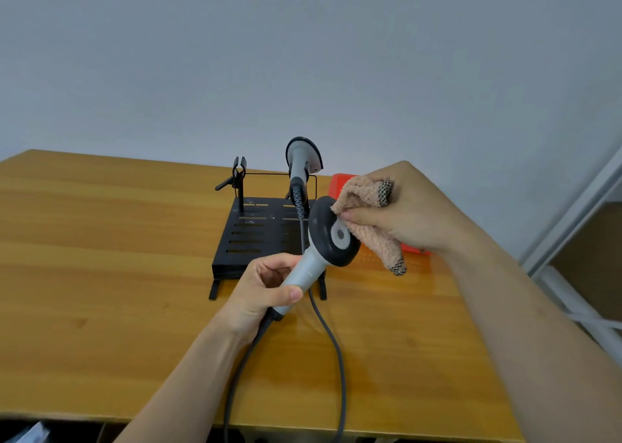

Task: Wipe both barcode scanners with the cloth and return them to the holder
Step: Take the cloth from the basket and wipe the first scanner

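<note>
Scanner [314,264] is clasped by the handle in the left hand [266,291], long axis tilted head-up to the right (cable [336,351] trailing); cloth [363,193] is pinched against it by the right hand [417,213].

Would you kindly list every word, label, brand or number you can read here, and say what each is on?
No readable text anywhere.
Held scanner: no print shows on its head or grip.
Scanner in the holder: no marking can be made out.
Holder: pale specks only, not letters.
Cloth: checked trim, no label.
</note>
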